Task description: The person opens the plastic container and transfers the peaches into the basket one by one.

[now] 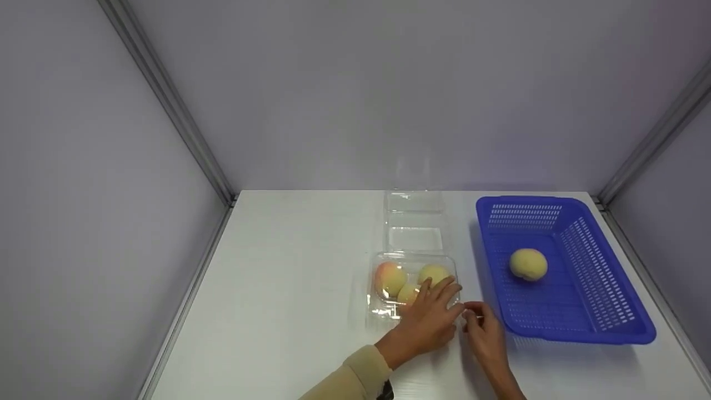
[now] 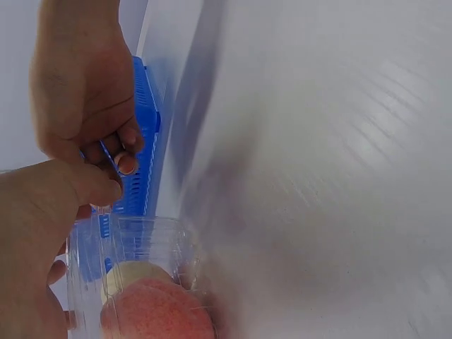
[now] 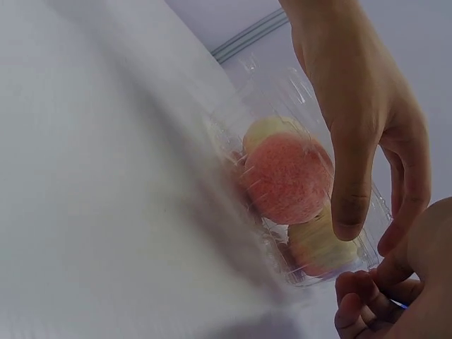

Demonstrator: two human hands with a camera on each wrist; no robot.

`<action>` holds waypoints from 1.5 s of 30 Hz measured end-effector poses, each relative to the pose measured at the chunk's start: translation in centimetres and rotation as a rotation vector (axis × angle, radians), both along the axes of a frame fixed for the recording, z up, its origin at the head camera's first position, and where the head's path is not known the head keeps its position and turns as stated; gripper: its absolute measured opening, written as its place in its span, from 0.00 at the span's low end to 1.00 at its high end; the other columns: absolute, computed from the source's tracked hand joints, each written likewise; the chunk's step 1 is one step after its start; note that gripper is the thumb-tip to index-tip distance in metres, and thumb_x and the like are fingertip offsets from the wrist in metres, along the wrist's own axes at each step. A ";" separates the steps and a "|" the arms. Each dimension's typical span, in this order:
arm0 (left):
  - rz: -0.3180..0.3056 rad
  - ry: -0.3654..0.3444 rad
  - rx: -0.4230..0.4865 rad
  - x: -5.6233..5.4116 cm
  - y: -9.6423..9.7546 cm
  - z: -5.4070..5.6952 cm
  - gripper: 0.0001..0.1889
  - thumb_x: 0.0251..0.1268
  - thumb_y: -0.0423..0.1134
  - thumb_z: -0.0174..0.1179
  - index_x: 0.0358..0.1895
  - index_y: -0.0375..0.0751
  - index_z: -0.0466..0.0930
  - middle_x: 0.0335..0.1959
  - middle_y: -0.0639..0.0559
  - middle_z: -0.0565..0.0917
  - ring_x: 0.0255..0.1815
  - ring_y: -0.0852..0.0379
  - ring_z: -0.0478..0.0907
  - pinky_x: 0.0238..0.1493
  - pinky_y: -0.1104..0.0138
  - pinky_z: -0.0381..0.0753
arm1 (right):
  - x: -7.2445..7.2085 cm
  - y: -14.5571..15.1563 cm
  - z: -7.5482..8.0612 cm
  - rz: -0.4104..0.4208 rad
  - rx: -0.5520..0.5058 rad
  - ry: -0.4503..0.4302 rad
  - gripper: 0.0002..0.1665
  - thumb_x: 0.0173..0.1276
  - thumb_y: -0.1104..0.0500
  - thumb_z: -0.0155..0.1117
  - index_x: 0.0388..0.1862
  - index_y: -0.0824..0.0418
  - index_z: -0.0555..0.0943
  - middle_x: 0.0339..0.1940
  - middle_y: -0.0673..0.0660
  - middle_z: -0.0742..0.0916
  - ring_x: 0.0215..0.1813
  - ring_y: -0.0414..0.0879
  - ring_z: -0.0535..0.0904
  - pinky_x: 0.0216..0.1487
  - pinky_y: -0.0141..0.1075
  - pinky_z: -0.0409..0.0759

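A clear plastic clamshell box (image 1: 379,305) with several peaches (image 1: 391,279) inside stands on the white table, its lid down over the fruit. My left hand (image 1: 430,319) rests on the lid's near right part with fingers spread, covering some of the fruit. At the near right corner, my right hand (image 1: 486,336) pinches the box edge between thumb and curled fingers. In the left wrist view the left thumb lies right by the right fingertips. Through the box wall a red peach (image 3: 288,178) shows in the right wrist view.
To the right is a blue plastic basket (image 1: 577,336) with one pale peach (image 1: 528,264) in it. More clear plastic packaging (image 1: 415,219) lies behind the box, near the back wall. Grey walls with metal frame posts (image 1: 183,119) enclose the table.
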State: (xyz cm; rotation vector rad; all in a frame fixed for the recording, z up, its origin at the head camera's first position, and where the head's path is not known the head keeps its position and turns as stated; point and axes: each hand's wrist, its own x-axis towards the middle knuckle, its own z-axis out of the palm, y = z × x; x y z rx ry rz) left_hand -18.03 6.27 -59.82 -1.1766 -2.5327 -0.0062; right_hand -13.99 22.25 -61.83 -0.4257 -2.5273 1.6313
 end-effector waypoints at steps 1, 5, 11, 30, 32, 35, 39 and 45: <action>0.002 -0.003 0.002 0.0 0.1 0.0 0.21 0.68 0.52 0.67 0.62 0.57 0.83 0.75 0.52 0.74 0.84 0.48 0.64 0.78 0.45 0.73 | 0.0 0.1 -0.1 0.003 -0.017 -0.003 0.15 0.82 0.66 0.53 0.59 0.72 0.79 0.45 0.66 0.86 0.33 0.41 0.80 0.34 0.29 0.78; 0.005 0.007 0.006 -0.1 0.4 0.0 0.17 0.68 0.52 0.67 0.58 0.57 0.85 0.74 0.54 0.75 0.83 0.48 0.65 0.77 0.44 0.73 | 0.0 0.3 -0.3 0.021 -0.079 -0.044 0.16 0.84 0.64 0.52 0.61 0.73 0.78 0.42 0.64 0.87 0.34 0.42 0.80 0.32 0.30 0.78; 0.004 0.068 -0.003 -0.2 0.9 -0.5 0.14 0.71 0.55 0.64 0.52 0.56 0.85 0.70 0.57 0.79 0.81 0.50 0.68 0.75 0.43 0.75 | 0.0 0.7 -0.8 0.019 -0.181 -0.120 0.18 0.86 0.60 0.52 0.60 0.74 0.78 0.37 0.57 0.88 0.34 0.43 0.80 0.30 0.32 0.78; 0.021 0.058 -0.113 -0.5 1.3 -0.1 0.13 0.75 0.54 0.61 0.54 0.57 0.87 0.62 0.65 0.84 0.81 0.54 0.67 0.74 0.44 0.75 | -0.5 1.0 -1.5 0.069 -0.333 -0.148 0.11 0.85 0.63 0.53 0.46 0.68 0.80 0.28 0.52 0.80 0.29 0.43 0.75 0.30 0.32 0.76; 0.020 0.053 -0.116 -0.5 1.3 -0.1 0.13 0.76 0.54 0.60 0.54 0.57 0.87 0.62 0.65 0.84 0.81 0.54 0.67 0.74 0.44 0.75 | -0.6 1.1 -1.5 0.084 -0.324 -0.151 0.11 0.85 0.63 0.52 0.47 0.68 0.79 0.29 0.52 0.79 0.30 0.43 0.75 0.30 0.32 0.76; 0.017 0.052 -0.120 -0.6 1.4 0.0 0.13 0.77 0.54 0.58 0.54 0.57 0.87 0.62 0.65 0.85 0.81 0.54 0.68 0.73 0.44 0.76 | -0.6 1.2 -1.6 0.096 -0.311 -0.151 0.11 0.86 0.62 0.51 0.49 0.69 0.78 0.29 0.52 0.79 0.30 0.43 0.75 0.31 0.33 0.76; 0.018 0.071 -0.127 -0.7 1.5 0.2 0.13 0.78 0.54 0.59 0.54 0.57 0.88 0.61 0.66 0.85 0.80 0.54 0.69 0.72 0.45 0.78 | -0.6 1.2 -1.6 0.084 -0.309 -0.151 0.13 0.87 0.60 0.50 0.52 0.69 0.78 0.30 0.52 0.81 0.31 0.43 0.76 0.31 0.33 0.77; 0.026 0.085 -0.122 -0.9 1.6 0.2 0.11 0.76 0.52 0.61 0.53 0.58 0.89 0.59 0.66 0.86 0.79 0.54 0.70 0.72 0.47 0.79 | -0.8 1.3 -1.4 0.058 -0.343 -0.161 0.15 0.87 0.59 0.51 0.53 0.69 0.81 0.31 0.51 0.83 0.33 0.44 0.78 0.32 0.34 0.79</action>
